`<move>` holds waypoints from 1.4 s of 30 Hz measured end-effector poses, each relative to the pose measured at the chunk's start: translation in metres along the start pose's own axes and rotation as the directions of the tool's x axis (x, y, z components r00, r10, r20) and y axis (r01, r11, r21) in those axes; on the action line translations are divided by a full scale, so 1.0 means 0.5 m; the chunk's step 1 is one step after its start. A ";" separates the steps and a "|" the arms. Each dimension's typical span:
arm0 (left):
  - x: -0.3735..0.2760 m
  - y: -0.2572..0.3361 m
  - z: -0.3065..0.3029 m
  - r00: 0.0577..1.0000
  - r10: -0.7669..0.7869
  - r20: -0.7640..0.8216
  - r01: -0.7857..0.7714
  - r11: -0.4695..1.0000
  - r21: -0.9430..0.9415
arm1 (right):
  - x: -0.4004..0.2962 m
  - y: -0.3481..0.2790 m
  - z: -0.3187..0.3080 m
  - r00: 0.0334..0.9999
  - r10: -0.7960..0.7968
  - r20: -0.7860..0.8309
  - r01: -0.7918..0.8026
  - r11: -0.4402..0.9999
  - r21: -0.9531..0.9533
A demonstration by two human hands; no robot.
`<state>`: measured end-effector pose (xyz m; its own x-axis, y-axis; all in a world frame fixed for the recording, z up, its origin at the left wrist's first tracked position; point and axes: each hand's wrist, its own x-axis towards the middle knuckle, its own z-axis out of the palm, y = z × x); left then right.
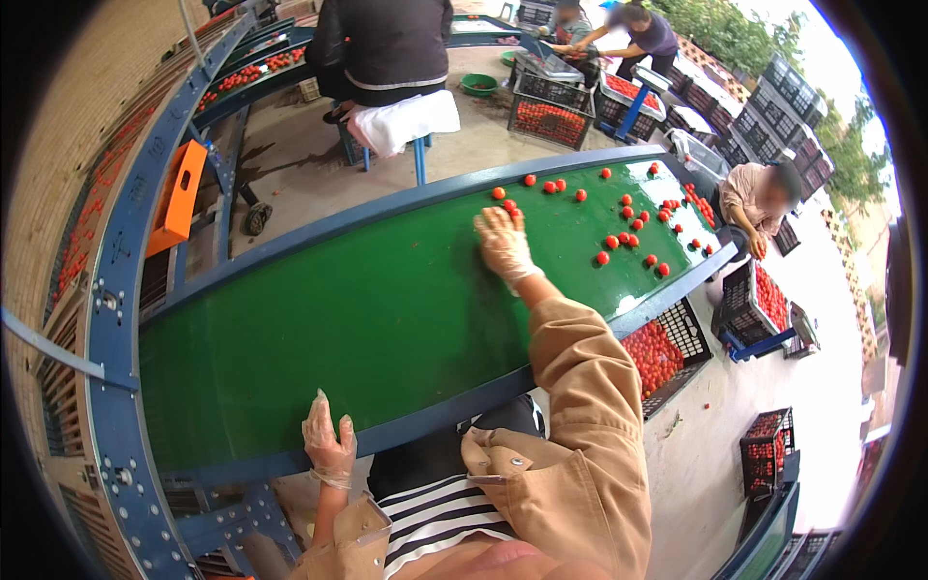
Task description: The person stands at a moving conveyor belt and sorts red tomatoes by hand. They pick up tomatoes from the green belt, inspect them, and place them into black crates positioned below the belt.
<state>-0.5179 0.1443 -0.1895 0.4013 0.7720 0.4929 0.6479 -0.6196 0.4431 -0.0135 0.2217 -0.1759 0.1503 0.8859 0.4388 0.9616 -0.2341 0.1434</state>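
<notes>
My right hand [502, 243], in a clear plastic glove, reaches over the green conveyor belt [348, 319]. Its fingertips are beside a small red tomato [510, 206], and whether they touch it cannot be told. Another tomato [498, 193] lies just beyond. More tomatoes are scattered over the right part of the belt, with a cluster [699, 206] at its far right end. My left hand [330, 444], gloved too, is at the belt's near blue metal edge [413, 428], thumb and fingers apart, with nothing in it.
A black plastic crate [697, 335] of tomatoes stands below the belt at the right. A seated co-worker [761, 192] is by the belt's end beside another filled crate [739, 297]. Another person [395, 43] sits beyond the belt. An orange panel [177, 196] is at the left frame.
</notes>
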 end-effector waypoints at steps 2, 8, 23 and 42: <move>0.004 0.003 0.000 1.000 -0.014 0.018 0.014 1.000 -0.006 | 0.027 -0.048 0.010 0.998 -0.061 0.013 0.059 0.992 0.110; -0.005 0.000 -0.002 0.998 -0.047 0.045 0.046 0.999 0.027 | 0.114 0.005 -0.004 0.948 0.044 0.315 -0.057 0.998 0.030; -0.002 0.007 0.004 0.999 -0.036 0.023 0.036 0.999 -0.007 | -0.186 0.017 -0.146 0.879 0.234 0.416 -0.338 0.921 0.195; -0.008 -0.006 0.006 0.995 -0.033 -0.089 0.035 0.999 0.023 | -0.272 -0.389 -0.213 0.919 -0.260 0.295 0.001 0.752 0.659</move>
<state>-0.5194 0.1435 -0.1949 0.3205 0.7762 0.5430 0.6764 -0.5888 0.4425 -0.2454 0.1041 -0.1688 -0.0439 0.9936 0.1044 0.8750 0.0886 -0.4759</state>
